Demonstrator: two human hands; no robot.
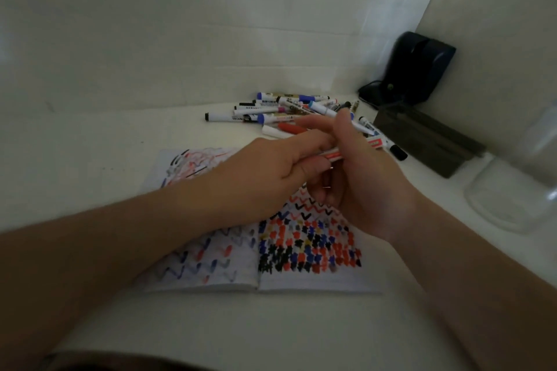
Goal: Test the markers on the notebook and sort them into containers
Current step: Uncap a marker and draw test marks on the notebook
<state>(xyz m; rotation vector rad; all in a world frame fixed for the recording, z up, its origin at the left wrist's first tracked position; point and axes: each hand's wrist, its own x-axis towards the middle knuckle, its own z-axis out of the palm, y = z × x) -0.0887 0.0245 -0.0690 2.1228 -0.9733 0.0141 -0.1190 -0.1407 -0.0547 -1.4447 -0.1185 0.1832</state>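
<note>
Forearms: two bare forearms are seen entering from the bottom corners and meeting above the notebook.
Notebook: laid open and flat on the white table; both pages are covered with red, blue and black test strokes, zigzags on the left page, dense blots on the right page; the upper part is hidden by the hands.
Left hand: held over the notebook's middle, knuckles up; its fingers are curled round the left end of the held marker.
Right hand: held just right of the left hand and touching it; its fingers are closed round the same marker, with the index finger raised slightly.
Held marker: white barrel with a red label, gripped by both hands and kept roughly level above the notebook; its right end is seen sticking out past the right hand. Whether the cap is on cannot be told.
Marker pile: loose markers with blue, black and red caps are heaped on the table beyond the hands, near the back wall.
Dark box: a low brown-grey block is placed right of the pile, by the side wall.
Black device: stood in the far right corner, with a cable beside it.
Clear container: a blurred transparent vessel is seen at the right edge of the table, well apart from the notebook.
</note>
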